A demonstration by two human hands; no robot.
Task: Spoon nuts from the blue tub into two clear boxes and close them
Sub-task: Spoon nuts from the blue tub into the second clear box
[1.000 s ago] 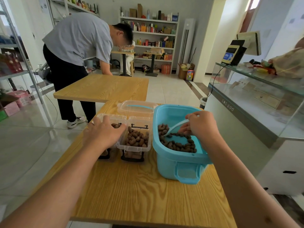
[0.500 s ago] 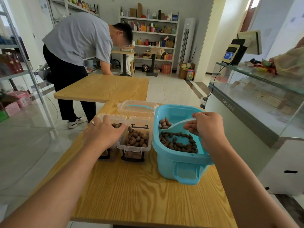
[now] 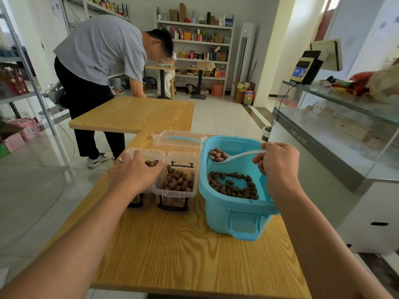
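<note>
A blue tub (image 3: 224, 203) with brown nuts (image 3: 233, 185) on its floor stands at the right of the wooden table (image 3: 177, 251). My right hand (image 3: 278, 165) grips the handle of a white spoon (image 3: 235, 156) held above the tub, its bowl loaded with several nuts. Two clear boxes sit side by side left of the tub. The right box (image 3: 176, 183) is open and nearly full of nuts. My left hand (image 3: 135, 171) lies over the left box (image 3: 149, 155), fingers curled round its far rim, hiding most of it.
A clear lid with a blue handle (image 3: 179, 140) lies behind the boxes. A second wooden table (image 3: 133, 114) stands beyond, with a person (image 3: 101, 67) bent over it. A glass counter (image 3: 336, 130) runs along the right.
My right hand has lifted the spoon out of the nut pile; it now carries nuts above the tub. My left hand stays on the left box.
</note>
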